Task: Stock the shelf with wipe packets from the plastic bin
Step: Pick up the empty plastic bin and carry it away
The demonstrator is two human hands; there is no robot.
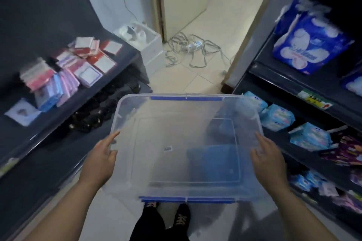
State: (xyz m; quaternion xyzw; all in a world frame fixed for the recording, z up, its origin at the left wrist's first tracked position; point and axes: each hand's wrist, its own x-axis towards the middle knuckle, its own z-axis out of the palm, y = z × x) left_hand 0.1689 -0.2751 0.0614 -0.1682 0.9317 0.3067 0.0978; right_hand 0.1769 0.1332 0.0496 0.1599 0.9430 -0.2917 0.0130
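Plastic bin (176, 133) gripped between left fingers (114, 136), right fingers (260, 138).

1. Two hands, a left hand (100, 158) and a right hand (270, 164).
2. One clear plastic bin (156, 143), between the hands.
3. Two blue latches (186, 98), one past the fingertips and one by the wrists.
4. Two shoes (183, 213), below and between the wrists.
5. Three light-blue packets (278, 116) plainly countable, just beyond the right hand.
6. One large blue pack (307, 45), far beyond the right hand.
7. One heap of wipe packets (78, 68), beyond the left hand, too blurred to count.
8. One flat packet (22, 112), apart, far left of the left hand.
9. One white box (145, 43) and one cable tangle (194, 49), well ahead of both hands.
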